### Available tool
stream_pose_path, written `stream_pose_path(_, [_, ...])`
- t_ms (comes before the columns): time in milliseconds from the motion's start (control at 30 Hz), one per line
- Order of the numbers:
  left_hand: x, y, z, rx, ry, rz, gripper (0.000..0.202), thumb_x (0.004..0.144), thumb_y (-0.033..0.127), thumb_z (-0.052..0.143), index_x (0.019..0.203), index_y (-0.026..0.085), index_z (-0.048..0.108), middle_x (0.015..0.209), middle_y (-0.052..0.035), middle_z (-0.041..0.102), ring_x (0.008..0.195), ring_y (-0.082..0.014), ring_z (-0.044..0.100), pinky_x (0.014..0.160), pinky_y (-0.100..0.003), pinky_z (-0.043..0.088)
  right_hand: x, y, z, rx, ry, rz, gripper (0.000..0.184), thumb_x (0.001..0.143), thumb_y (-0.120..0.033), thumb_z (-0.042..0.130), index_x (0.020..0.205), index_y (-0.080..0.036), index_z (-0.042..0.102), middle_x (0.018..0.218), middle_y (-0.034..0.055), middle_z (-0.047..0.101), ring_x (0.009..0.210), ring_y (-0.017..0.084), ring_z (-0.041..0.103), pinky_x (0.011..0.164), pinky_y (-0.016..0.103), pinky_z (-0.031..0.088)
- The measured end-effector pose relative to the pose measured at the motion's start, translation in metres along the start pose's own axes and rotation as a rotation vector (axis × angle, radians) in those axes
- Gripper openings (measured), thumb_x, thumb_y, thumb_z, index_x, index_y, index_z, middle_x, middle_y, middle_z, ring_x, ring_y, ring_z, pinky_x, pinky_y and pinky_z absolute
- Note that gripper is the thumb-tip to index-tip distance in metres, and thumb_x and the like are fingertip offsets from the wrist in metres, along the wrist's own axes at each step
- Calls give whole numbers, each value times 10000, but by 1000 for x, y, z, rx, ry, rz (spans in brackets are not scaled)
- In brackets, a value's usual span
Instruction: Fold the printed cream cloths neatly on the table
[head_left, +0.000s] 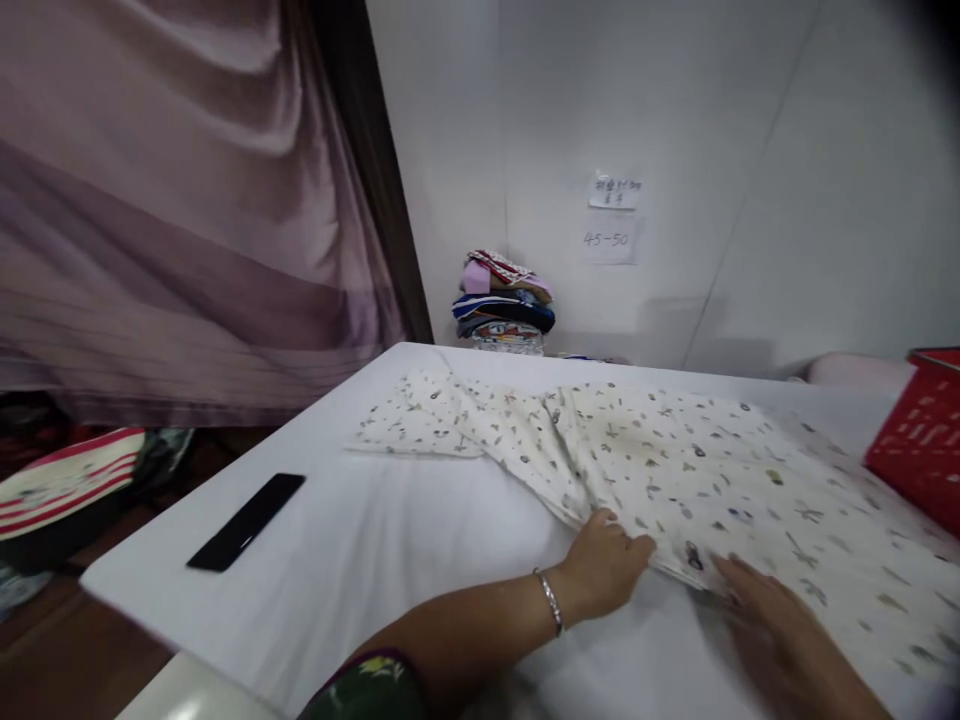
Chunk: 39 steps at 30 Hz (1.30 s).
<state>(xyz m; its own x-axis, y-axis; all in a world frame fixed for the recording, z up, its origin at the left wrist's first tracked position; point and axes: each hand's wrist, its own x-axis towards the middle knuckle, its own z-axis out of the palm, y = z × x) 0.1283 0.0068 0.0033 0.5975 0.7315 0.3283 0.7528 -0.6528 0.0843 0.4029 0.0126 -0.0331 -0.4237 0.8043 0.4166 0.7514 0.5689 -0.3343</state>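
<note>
A cream patterned garment point(660, 470) lies spread across the white table point(360, 560), one sleeve stretched toward the far left. My left hand point(604, 565), with a thin bracelet on the wrist, rests at the garment's near edge, its fingers curled down onto the fabric. My right hand point(772, 615) lies flat on the garment's near edge just to the right, fingers stretched out and blurred by motion.
A black phone point(247, 522) lies on the table's left side. A red plastic basket point(919, 440) stands at the right edge. Folded clothes point(504, 302) are stacked by the wall, under two paper notes point(613, 215). A purple curtain point(172, 200) hangs left; striped fabric point(67, 485) lies below.
</note>
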Motion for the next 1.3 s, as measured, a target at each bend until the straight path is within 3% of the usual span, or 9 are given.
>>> stream_pose_path(100, [4, 2, -4, -30, 4, -50, 186, 856, 221, 453, 1015, 130, 484, 714, -53, 629, 718, -189, 583, 887, -364, 331, 36, -57, 24, 48, -63, -165, 379, 812, -336, 486, 1159, -227, 589, 1130, 95, 641, 1019, 280, 599, 857, 448, 482])
stream_pose_path(200, [5, 0, -6, -68, 26, -117, 190, 857, 235, 448, 1010, 128, 480, 773, -57, 645, 744, -183, 596, 898, -347, 334, 61, -83, 30, 99, -80, -163, 316, 837, -328, 467, 1085, -216, 629, 1025, 103, 662, 920, 266, 614, 792, 416, 499])
stream_pose_path(333, [-3, -17, -8, -106, 26, -139, 213, 854, 281, 471, 1026, 155, 492, 819, -45, 648, 807, -185, 592, 897, -349, 332, 62, -85, 34, 173, -36, -59, 299, 854, -363, 438, 1029, -250, 653, 957, 75, 658, 893, 246, 608, 752, 375, 519])
stream_pose_path(467, [-21, -51, -19, -49, -33, -184, 178, 805, 95, 447, 928, 177, 547, 809, -38, 634, 846, -191, 567, 877, -368, 331, 48, -84, 37, 305, -35, 93, 301, 863, -413, 447, 1009, -248, 653, 994, 54, 653, 886, 217, 612, 750, 310, 518])
stream_pose_path(700, [-65, -113, -52, -86, 231, -739, 141, 817, 157, 506, 952, 166, 545, 1030, -86, 577, 1008, -206, 496, 862, -333, 365, 49, -88, 37, 454, -20, 218, 314, 830, -443, 522, 982, -210, 669, 997, 56, 655, 890, 210, 610, 767, 264, 496])
stream_pose_path(900, [-75, -121, -46, -594, 290, -1118, 148, 818, 280, 538, 720, 182, 590, 745, -23, 621, 752, -156, 558, 665, -253, 393, 49, -83, 39, 482, -36, 214, 303, 834, -431, 525, 974, -213, 682, 1012, 47, 657, 891, 205, 612, 749, 244, 493])
stream_pose_path(1033, [-59, -120, -36, -1118, 473, -1222, 91, 748, 224, 611, 806, 155, 594, 779, -18, 635, 609, -100, 566, 523, -199, 374, 47, -80, 38, 466, -56, 179, 298, 836, -424, 525, 980, -216, 682, 1024, 47, 656, 901, 204, 614, 752, 240, 491])
stream_pose_path(1133, [-47, -124, -32, -1249, 532, -1272, 172, 744, 197, 602, 900, 146, 548, 770, -12, 619, 517, -74, 553, 418, -176, 305, 47, -80, 38, 455, -71, 155, 293, 848, -414, 517, 1004, -220, 673, 1039, 52, 648, 904, 195, 609, 756, 234, 488])
stream_pose_path(1300, [-42, -137, -37, -1482, 625, -1308, 115, 712, 158, 618, 741, 144, 508, 584, 46, 490, 416, -26, 434, 357, -139, 219, 47, -82, 39, 435, -63, 121, 301, 854, -423, 505, 993, -218, 675, 1013, 54, 654, 858, 187, 614, 744, 233, 490])
